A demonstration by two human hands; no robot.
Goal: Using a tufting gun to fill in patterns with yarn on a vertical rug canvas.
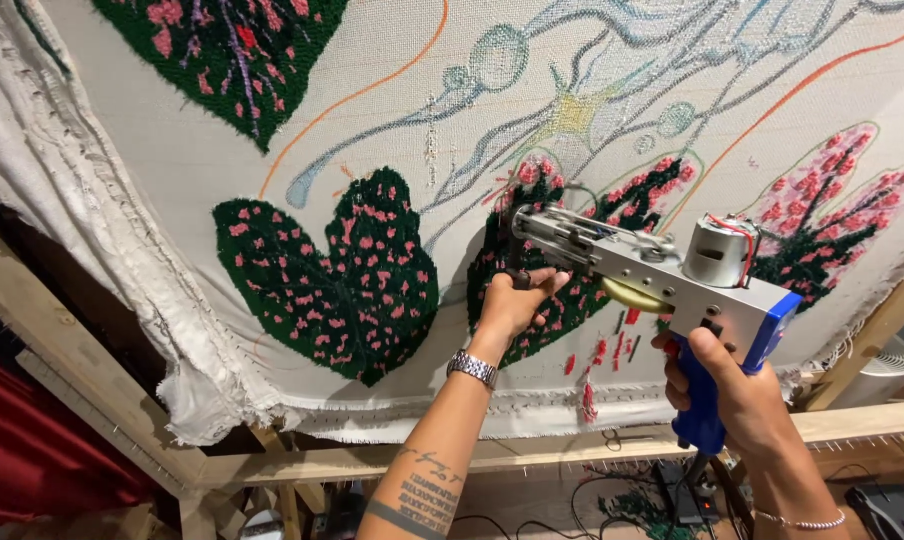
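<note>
A pale unfinished wooden frame [532,455] is carrying a stretched off-white backing cloth [172,160], which is standing upright and filling most of the view. The cloth's frayed edge is wrapping over the frame's left and lower rails. Tufted dark green leaf patches flecked with pink [337,275] are sitting on the cloth at upper left, centre and right. Thin grey-blue outline stitching [592,60] is running across the upper middle. Curved orange lines [372,90] are crossing the bare cloth. Short red yarn marks [602,355] are showing near the lower edge, just above the bottom rail.
</note>
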